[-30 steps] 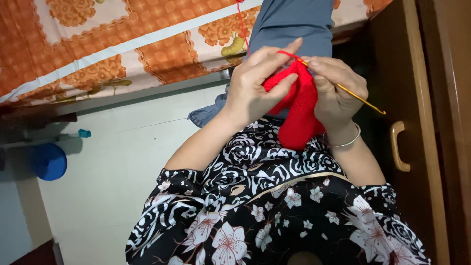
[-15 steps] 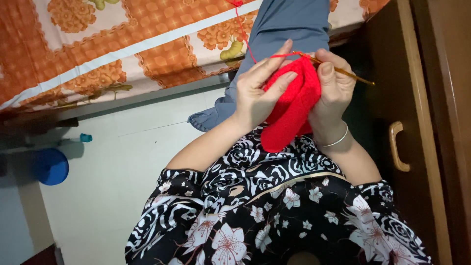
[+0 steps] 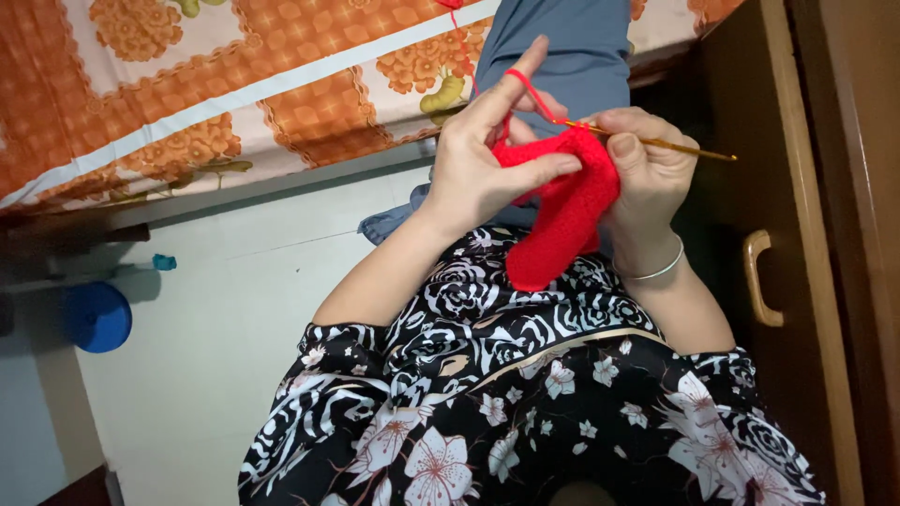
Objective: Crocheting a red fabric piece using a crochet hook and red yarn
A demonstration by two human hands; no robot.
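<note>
Red crocheted fabric [image 3: 562, 220] hangs between both hands, above the lap in a floral dress [image 3: 525, 403]. The left hand [image 3: 483, 164] pinches its upper edge, red yarn [image 3: 525, 84] looped over the raised forefinger. The right hand [image 3: 647, 173] is closed on a golden crochet hook [image 3: 675, 146]. Behind is an orange patterned bedsheet [image 3: 187, 94].

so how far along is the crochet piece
Done: a strip of red crochet fabric already hangs from the hands to the lap. In hand: the left hand tensions red yarn over its forefinger; the right hand works the golden hook at the top edge. How much remains can't be told.
</note>
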